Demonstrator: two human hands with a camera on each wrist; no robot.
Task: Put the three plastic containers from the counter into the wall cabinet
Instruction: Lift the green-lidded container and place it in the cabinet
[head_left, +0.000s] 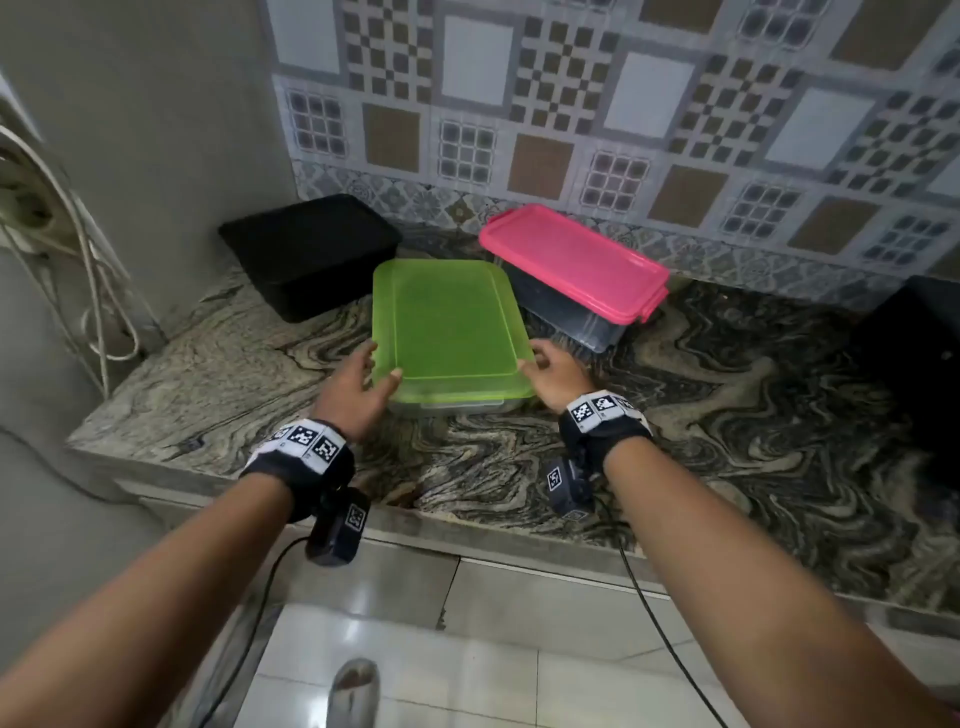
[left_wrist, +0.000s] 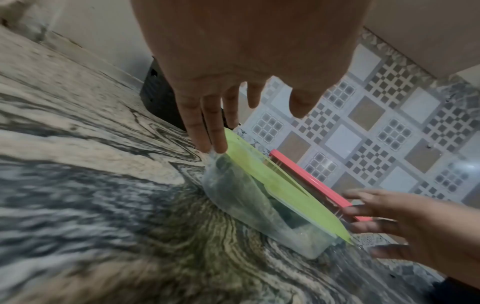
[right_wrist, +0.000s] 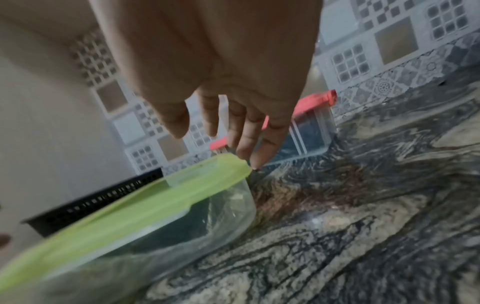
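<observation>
Three containers stand on the marbled counter (head_left: 727, 415). A clear one with a green lid (head_left: 449, 327) is nearest. A clear one with a pink lid (head_left: 571, 260) is behind it on the right, and a black one (head_left: 311, 249) is at the back left. My left hand (head_left: 382, 364) is at the green-lidded container's near left corner, its straight fingers (left_wrist: 213, 133) against the container's left edge and the thumb spread. My right hand (head_left: 532, 358) is at the near right corner, its fingers (right_wrist: 249, 142) straight beside the green lid (right_wrist: 155, 201). Neither hand grips anything.
A patterned tile wall (head_left: 623, 104) backs the counter, and a plain wall closes its left end. White cables and a socket (head_left: 47, 234) hang at the far left. A dark object (head_left: 924, 364) sits at the counter's right. The counter's front edge (head_left: 467, 535) is just below my wrists.
</observation>
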